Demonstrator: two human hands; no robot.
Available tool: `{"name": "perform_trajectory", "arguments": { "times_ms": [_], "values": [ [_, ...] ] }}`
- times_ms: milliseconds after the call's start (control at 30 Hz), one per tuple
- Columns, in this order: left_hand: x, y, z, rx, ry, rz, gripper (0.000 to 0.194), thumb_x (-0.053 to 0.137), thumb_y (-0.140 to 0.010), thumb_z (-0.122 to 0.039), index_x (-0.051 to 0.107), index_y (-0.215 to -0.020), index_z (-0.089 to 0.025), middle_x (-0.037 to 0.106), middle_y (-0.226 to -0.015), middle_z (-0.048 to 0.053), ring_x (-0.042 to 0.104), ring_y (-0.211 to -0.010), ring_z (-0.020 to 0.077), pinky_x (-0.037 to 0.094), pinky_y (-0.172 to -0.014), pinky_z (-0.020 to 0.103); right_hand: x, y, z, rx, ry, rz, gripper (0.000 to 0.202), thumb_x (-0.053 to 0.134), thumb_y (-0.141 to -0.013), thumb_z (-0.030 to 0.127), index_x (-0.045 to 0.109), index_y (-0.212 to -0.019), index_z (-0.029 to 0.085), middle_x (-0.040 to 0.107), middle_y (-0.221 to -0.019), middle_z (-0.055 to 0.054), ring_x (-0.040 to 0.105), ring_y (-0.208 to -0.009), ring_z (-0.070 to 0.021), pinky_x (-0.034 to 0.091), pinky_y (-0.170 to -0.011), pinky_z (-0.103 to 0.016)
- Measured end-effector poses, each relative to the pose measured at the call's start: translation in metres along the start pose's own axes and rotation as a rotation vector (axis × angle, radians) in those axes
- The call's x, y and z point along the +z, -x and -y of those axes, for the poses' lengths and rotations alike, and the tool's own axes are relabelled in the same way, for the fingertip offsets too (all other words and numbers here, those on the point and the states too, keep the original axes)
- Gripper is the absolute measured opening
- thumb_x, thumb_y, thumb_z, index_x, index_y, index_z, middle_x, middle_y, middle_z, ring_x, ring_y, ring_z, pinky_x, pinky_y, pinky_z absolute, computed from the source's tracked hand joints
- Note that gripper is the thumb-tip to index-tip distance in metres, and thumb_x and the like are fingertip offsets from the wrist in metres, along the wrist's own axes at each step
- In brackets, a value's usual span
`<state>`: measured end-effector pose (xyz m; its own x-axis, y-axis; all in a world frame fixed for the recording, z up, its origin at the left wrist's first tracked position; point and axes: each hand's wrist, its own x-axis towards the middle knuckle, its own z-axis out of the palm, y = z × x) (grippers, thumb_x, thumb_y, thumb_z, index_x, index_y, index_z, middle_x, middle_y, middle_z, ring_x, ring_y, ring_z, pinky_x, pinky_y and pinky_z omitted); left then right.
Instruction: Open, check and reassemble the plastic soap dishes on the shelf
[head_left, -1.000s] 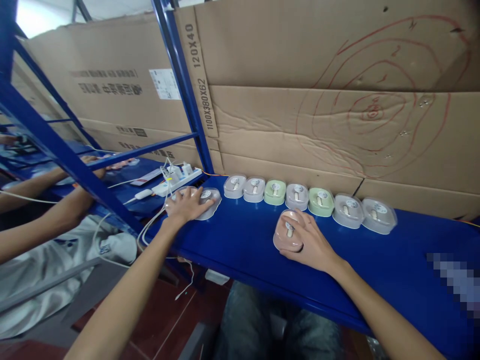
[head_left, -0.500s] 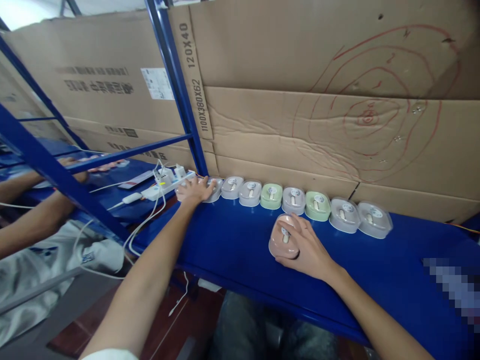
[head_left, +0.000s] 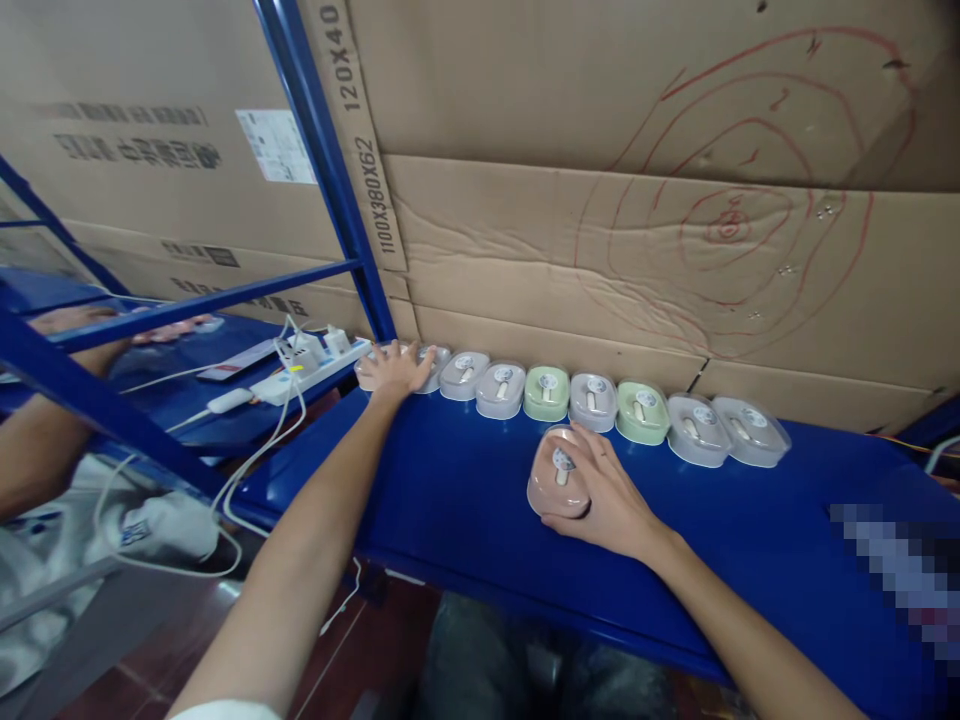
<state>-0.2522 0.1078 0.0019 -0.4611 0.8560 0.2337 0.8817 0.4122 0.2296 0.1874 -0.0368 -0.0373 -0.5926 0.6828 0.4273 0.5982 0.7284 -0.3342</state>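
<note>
My right hand (head_left: 611,495) grips a pink rounded plastic case (head_left: 556,478) from its right side, near the middle of the blue table. Through the case's clear lid show a round sticker and a small white piece. My left hand (head_left: 399,370) lies with fingers spread over the cases at the left end of a row and partly covers them. Along the cardboard stand more cases of the same shape, among them a green case (head_left: 546,393), a second green case (head_left: 642,413) and a greyish-lilac case (head_left: 501,390).
A cardboard wall (head_left: 487,240) with red rings drawn on it backs the blue table (head_left: 450,480). To the left are a blue metal post (head_left: 322,150), a white power strip (head_left: 307,375) with plugs and looping cables, and another person's arm (head_left: 52,440). A pixelated patch covers the table's right side.
The pink case and my right hand have shifted slightly left along the table. My left hand stays over the left-end cases. The whole view has turned a little.
</note>
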Motion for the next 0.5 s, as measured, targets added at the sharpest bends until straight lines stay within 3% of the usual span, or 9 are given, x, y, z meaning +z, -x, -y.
{"name": "perform_trajectory", "arguments": {
  "times_ms": [267, 500],
  "values": [
    [0.004, 0.001, -0.016, -0.014, 0.024, 0.053, 0.094, 0.016, -0.101, -0.082, 0.053, -0.169, -0.029, 0.029, -0.185, 0.015, 0.012, -0.168, 0.0588, 0.010, -0.126, 0.085, 0.000, -0.001, -0.001, -0.007, 0.004, 0.010, 0.106, 0.092, -0.080, 0.055, 0.041, -0.168, 0.026, 0.036, -0.178, -0.018, 0.029, -0.167, -0.0461, 0.038, -0.132, -0.069],
    [-0.005, 0.011, -0.028, 0.061, 0.046, 0.010, 0.089, 0.021, -0.103, -0.079, 0.059, -0.164, -0.028, 0.041, -0.179, 0.017, 0.026, -0.164, 0.0570, 0.022, -0.126, 0.080, -0.003, -0.002, -0.004, 0.000, 0.000, 0.055, 0.112, 0.093, -0.079, 0.062, 0.039, -0.171, 0.029, 0.036, -0.179, -0.017, 0.027, -0.169, -0.0447, 0.035, -0.133, -0.069]
  ]
}}
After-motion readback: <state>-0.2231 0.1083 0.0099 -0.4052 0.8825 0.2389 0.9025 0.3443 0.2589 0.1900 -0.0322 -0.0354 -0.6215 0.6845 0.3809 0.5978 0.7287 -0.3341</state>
